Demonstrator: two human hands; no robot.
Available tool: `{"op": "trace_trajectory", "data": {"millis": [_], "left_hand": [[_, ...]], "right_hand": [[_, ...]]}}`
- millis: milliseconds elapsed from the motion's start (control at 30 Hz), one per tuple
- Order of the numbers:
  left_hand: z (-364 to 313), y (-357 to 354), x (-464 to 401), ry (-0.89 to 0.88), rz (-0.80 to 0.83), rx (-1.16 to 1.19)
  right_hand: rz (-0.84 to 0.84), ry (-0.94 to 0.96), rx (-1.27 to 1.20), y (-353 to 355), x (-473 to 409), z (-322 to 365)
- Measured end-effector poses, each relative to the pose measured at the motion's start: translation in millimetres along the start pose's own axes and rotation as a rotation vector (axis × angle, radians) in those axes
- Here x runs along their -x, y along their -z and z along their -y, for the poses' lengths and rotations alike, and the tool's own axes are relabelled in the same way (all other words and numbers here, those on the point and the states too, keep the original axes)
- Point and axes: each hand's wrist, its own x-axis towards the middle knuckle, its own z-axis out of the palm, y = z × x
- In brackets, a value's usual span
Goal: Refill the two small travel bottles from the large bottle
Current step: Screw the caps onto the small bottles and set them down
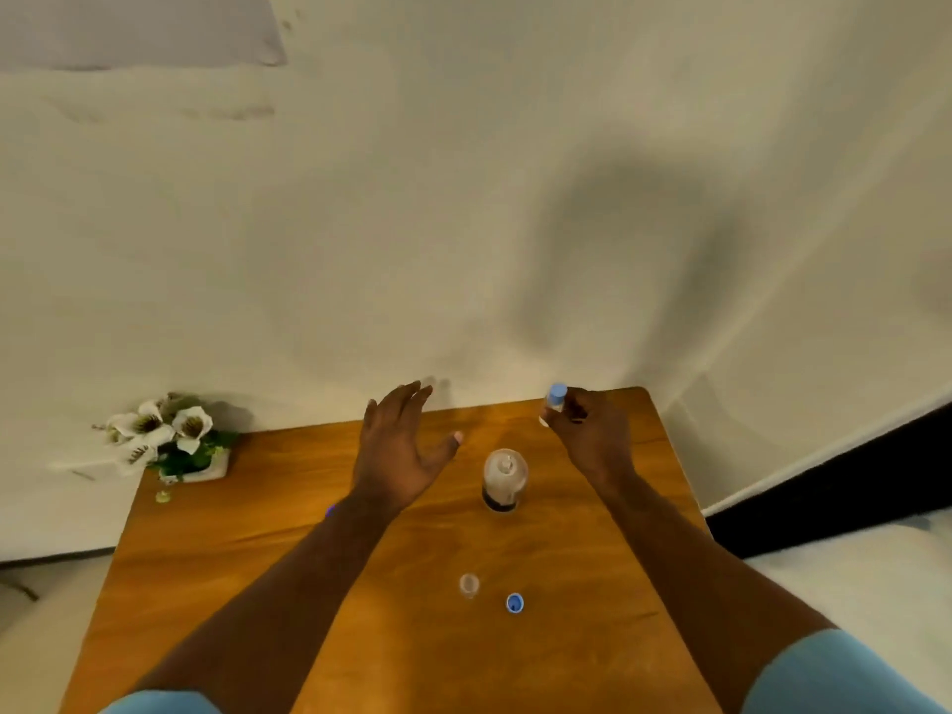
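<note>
Near the desk's [257,559] far right corner the right hand [592,430] pinches a blue-capped travel bottle [554,404], while the left hand [399,456] hovers spread, holding nothing, probably ready to help uncap it.

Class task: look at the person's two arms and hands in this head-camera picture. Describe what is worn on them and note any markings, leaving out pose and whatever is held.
Both forearms are bare, as are the left hand and right hand: no gloves, rings or watch show. Short light blue sleeves cover the upper arms at the bottom corners. A small purple spot sits by the left wrist; what it is cannot be told.
</note>
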Motion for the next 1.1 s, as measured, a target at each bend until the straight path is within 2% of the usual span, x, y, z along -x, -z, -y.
{"op": "trace_trajectory", "data": {"millis": [333,700,900,1033,1100], "left_hand": [[19,-66,-16,0.101,0.080,-0.021],[24,-74,-13,0.133,0.121,-0.015],[19,-47,7,0.125,0.132,0.037],[18,-32,34,0.117,0.163,0.088],[20,-29,53,0.113,0.210,0.145]], "right_hand": [[0.155,-0.086,0.037,-50,-39,-85],[0.189,-0.129,0.053,-58,-33,-110],[0.179,-0.188,0.089,-39,8,-111],[0.222,-0.148,0.124,-29,57,-103],[0.294,-0.134,0.084,-28,85,-96]]}}
